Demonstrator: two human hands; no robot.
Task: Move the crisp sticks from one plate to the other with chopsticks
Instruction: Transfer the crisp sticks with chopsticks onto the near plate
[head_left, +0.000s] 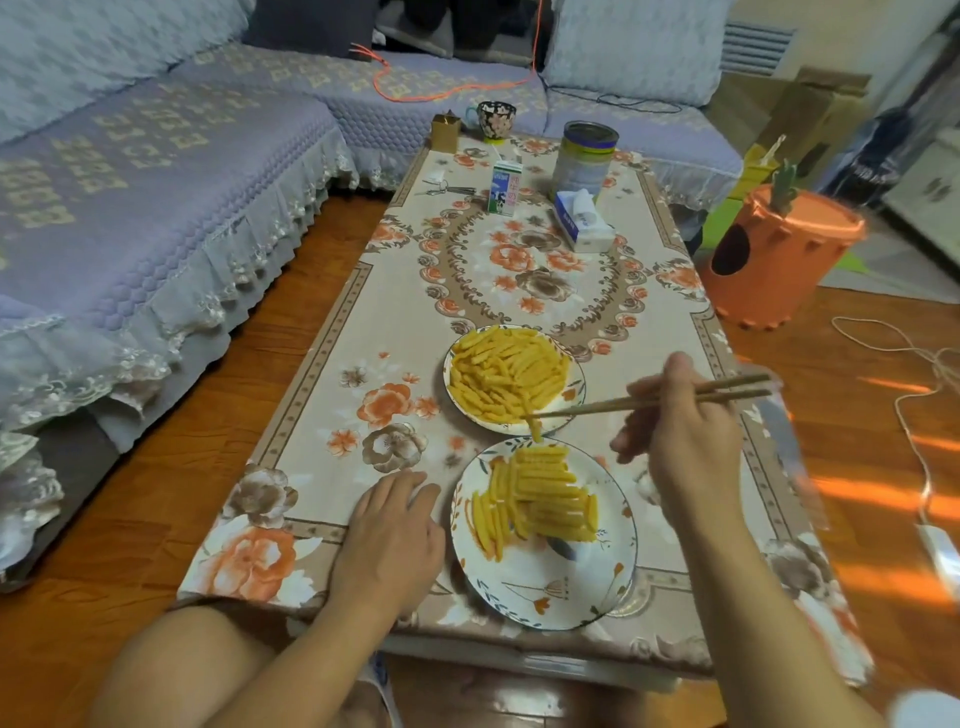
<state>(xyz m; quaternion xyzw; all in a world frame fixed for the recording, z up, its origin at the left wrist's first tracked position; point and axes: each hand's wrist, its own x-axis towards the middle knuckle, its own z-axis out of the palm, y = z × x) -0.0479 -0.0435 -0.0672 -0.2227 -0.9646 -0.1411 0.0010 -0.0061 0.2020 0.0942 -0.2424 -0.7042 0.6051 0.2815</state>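
Two white flowered plates sit on the table. The far plate (574, 387) is heaped with yellow crisp sticks (504, 374). The near plate (561, 587) carries a smaller pile of sticks (545, 501) laid in rows on its far half. My right hand (680, 431) grips a pair of wooden chopsticks (644, 402). Their tips pinch one crisp stick (535, 428), which hangs between the two plates over the near plate's far rim. My left hand (389, 535) rests flat on the tablecloth just left of the near plate.
Farther along the low table (322, 415) stand a milk carton (505, 188), a tissue pack (582, 221), a tin can (584, 156), a mug (496, 120) and scissors (447, 188). A sofa (156, 197) runs along the left. An orange bucket (774, 260) stands at the right.
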